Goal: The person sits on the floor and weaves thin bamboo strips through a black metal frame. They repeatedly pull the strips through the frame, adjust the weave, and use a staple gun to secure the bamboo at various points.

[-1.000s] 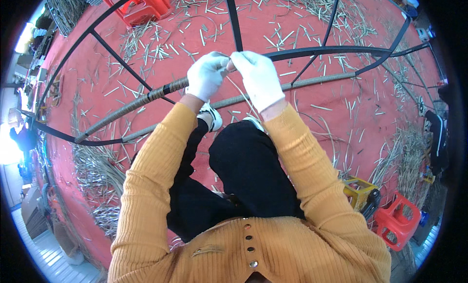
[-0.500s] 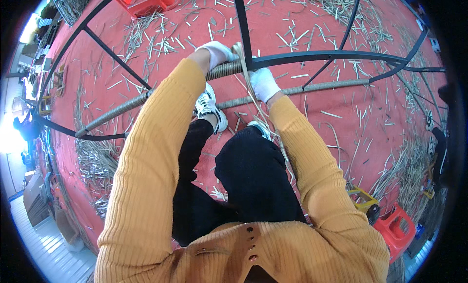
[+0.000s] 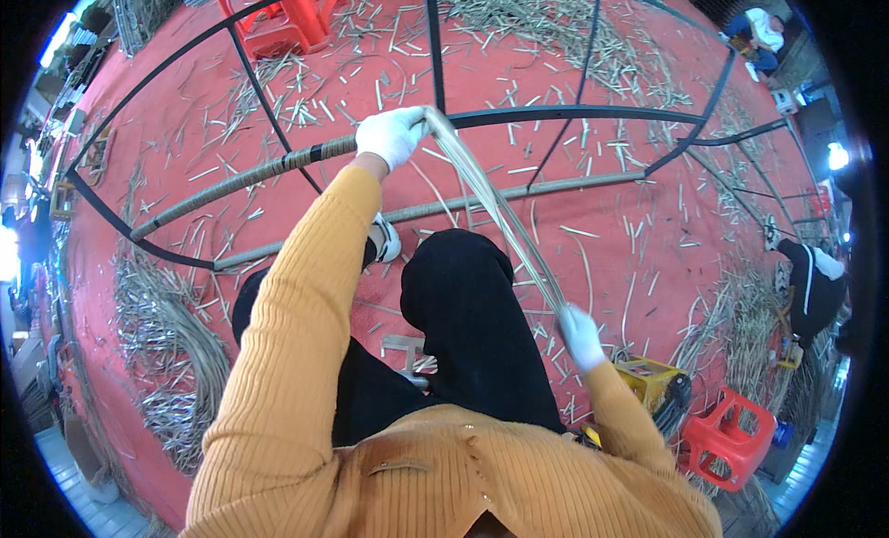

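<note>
A black metal frame crosses in front of me. Tan strip is wound tightly round the left part of its curved bar, forming a wrapped section. In a white glove, my left hand is closed round the bar where the winding ends, pinching the strips there. From it a bundle of long, pale rattan-like strips runs taut, down to the right. My right hand, also gloved, is closed on the strips' lower part beside my right knee. A second, lower bar is wrapped in the same material.
Cut strip pieces litter the red floor. Loose strip heaps lie at the left and far side. Red plastic stools stand at far left and near right, the latter beside a yellow-and-black object. Other people are at right.
My right hand has moved from the bar down and right, drawing the strips out straight. My left hand stays at the bar. The view has shifted, showing more at the right.
</note>
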{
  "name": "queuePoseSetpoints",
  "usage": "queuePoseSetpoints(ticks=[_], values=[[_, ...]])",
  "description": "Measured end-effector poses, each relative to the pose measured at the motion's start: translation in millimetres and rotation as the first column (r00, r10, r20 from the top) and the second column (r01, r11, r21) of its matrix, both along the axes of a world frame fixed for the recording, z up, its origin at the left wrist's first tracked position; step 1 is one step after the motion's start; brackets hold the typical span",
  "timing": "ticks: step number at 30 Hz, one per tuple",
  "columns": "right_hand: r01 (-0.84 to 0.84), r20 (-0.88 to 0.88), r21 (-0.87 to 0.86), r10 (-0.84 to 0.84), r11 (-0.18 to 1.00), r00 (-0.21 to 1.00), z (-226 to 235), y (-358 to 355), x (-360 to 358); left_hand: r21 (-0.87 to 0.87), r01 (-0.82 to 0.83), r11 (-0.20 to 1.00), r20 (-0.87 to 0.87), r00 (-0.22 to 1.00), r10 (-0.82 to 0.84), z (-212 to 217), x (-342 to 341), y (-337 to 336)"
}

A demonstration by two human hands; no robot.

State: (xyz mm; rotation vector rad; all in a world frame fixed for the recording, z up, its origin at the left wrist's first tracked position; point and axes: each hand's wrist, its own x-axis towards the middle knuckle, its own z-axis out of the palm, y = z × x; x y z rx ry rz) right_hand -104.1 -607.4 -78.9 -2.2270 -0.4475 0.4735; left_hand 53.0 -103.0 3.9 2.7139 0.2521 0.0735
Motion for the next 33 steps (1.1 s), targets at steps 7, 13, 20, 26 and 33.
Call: queuePoseSetpoints(ticks=[7, 13, 20, 26, 33], values=[[-0.045, -0.034, -0.999, -0.653, 0.000, 0.756, 244.4, -309.8, -347.8, -0.135, -0.091, 0.987, 0.005, 0.996, 0.092, 1.5, 22.9, 11.6], [0.130, 0.090, -0.991, -0.568, 0.031, 0.818, 218.9, -313.2, -344.1, -0.104, 0.138, 0.985, -0.019, 0.990, -0.141, 8.4, 7.8, 7.5], [0.147, 0.342, -0.012, -0.134, 0.989, 0.930, 68.3, 52.1, 10.9, -0.079, 0.164, 0.983, -0.050, 0.985, -0.168, 21.4, -57.0, -5.9], [-0.106, -0.073, 0.291, 0.133, 0.951, 0.988, 31.5, 324.6, 135.4, -0.070, 0.189, 0.980, -0.056, 0.980, -0.193, 27.6, -74.4, -14.2], [0.059, -0.375, 0.424, 0.116, 0.904, 0.920, 48.1, 319.4, 123.5, 0.248, 0.240, 0.939, 0.050, 0.964, -0.260, 17.9, -64.0, -5.1]])
